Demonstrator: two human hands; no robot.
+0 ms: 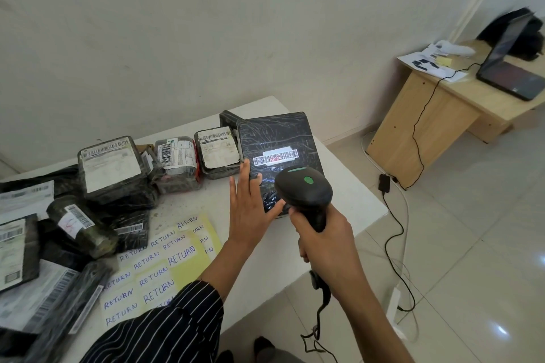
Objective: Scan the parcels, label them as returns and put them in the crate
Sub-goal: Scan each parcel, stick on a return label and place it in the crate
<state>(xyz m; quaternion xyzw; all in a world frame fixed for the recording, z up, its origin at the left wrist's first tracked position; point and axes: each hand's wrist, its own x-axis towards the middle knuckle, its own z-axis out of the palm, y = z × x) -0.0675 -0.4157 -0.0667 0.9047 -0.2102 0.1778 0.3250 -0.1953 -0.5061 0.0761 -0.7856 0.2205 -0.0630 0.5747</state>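
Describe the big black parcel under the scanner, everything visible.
The big black parcel is box-shaped and wrapped in glossy, wrinkled black plastic. A white barcode label crosses its upper face, with red scan light on it. It sits at the right end of the white table, face tilted toward the camera. The left hand lies open against its left edge, thumb on the face. The scanner, held by the right hand, points at it; contact unclear.

Soft, even light around me, faint shadows. Glare spots shine on the floor tiles [498, 330]; the plastic-wrapped parcel [274, 132] glistens. Edges bow outward; the far laptop [513, 76] smears.
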